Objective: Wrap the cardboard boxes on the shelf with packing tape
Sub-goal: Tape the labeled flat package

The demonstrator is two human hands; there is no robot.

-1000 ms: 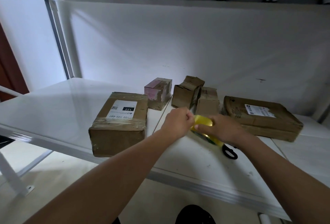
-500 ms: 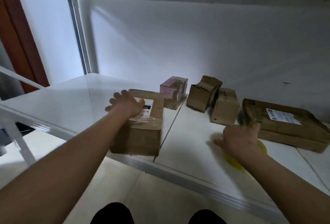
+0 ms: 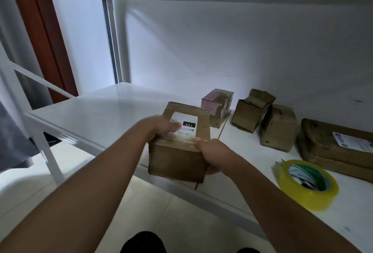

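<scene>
Left hand: my left hand (image 3: pixel 161 128) lies over the top near edge of the labelled cardboard box (image 3: pixel 182 145), fingers curled onto its white label (image 3: pixel 184 124).
Right hand: my right hand (image 3: pixel 212 152) grips the box's near right corner, thumb on top, fingers wrapped under the side.
Labelled box: held between both hands at the front edge of the white shelf (image 3: pixel 101 109), its near end past the edge (whether it is lifted or resting I cannot tell).
Tape roll: the yellow packing tape (image 3: pixel 306 184) lies flat on the shelf to my right, well apart from my hands.
Other boxes: a pink-topped box (image 3: pixel 217 107), two small crumpled boxes (image 3: pixel 278 127) and a flat labelled parcel (image 3: pixel 339 147) sit toward the back and right.
</scene>
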